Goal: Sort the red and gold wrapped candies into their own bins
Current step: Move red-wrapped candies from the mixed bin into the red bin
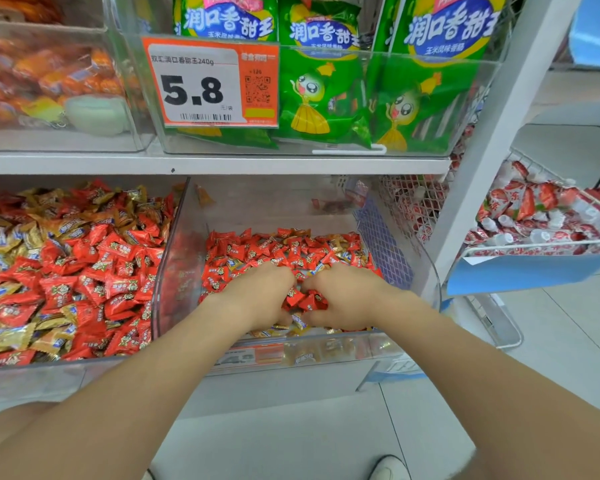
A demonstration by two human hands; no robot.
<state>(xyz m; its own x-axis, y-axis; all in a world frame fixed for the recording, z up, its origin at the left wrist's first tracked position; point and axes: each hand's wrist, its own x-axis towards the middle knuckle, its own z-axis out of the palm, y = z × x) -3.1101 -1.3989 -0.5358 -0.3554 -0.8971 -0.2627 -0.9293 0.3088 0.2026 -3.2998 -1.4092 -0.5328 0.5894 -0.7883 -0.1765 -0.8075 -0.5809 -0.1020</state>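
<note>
Two clear plastic bins sit side by side on the lower shelf. The left bin (66, 370) holds a mix of red candies (59, 289) and gold candies (7, 336). The right bin (174, 244) holds mostly red candies (257, 251), with a few gold candies (300, 320) near its front. Both my hands are inside the right bin, close together. My left hand (260, 296) and my right hand (343, 296) curl inward around a clump of red candies (303, 299) held between them. The fingertips are hidden in the pile.
The upper shelf carries a clear bin of green snack bags (326, 98) with an orange price tag (210, 81) reading 5.8, and a bin of orange packets (49, 77) to its left. A wire basket (541, 251) of red-and-white packets stands at the right. White floor lies below.
</note>
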